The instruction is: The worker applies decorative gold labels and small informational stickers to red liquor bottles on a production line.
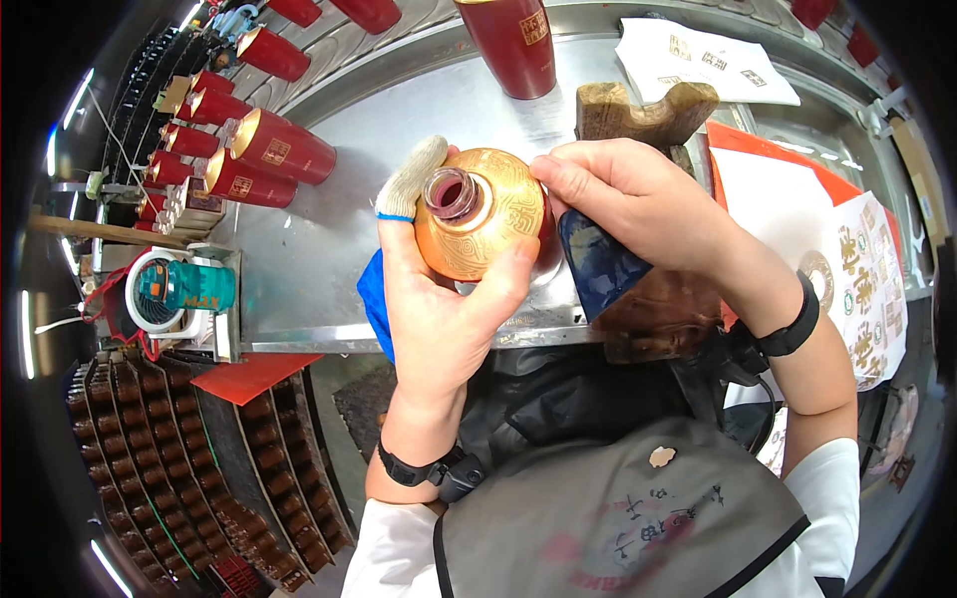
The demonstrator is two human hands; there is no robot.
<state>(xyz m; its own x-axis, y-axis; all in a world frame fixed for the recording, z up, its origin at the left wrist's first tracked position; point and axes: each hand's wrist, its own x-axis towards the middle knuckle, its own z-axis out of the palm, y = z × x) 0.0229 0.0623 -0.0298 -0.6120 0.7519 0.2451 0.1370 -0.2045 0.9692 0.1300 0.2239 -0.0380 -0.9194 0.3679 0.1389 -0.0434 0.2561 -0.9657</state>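
My left hand [439,324] is wrapped round a bottle [496,224] with a patterned gold shoulder, a clear glass neck and a dark red body. The bottle is tilted, its open mouth toward me. A white knitted covering with a blue edge [414,181] sits on fingers of this hand. My right hand [633,194] is closed, its thumb and forefinger at the right edge of the gold shoulder. From under its curled fingers sticks out a dark blue flat piece [601,267]; its kind is unclear. Blue fabric [376,304] shows beside my left hand.
A notched wooden stand [646,118] is right of the bottle. Red bottles stand at the left, and a red one [510,45] at the back. Printed sheets [862,279] lie on the right, another sheet [708,62] behind. A teal and white fan [184,287] and brown trays [150,458] are left.
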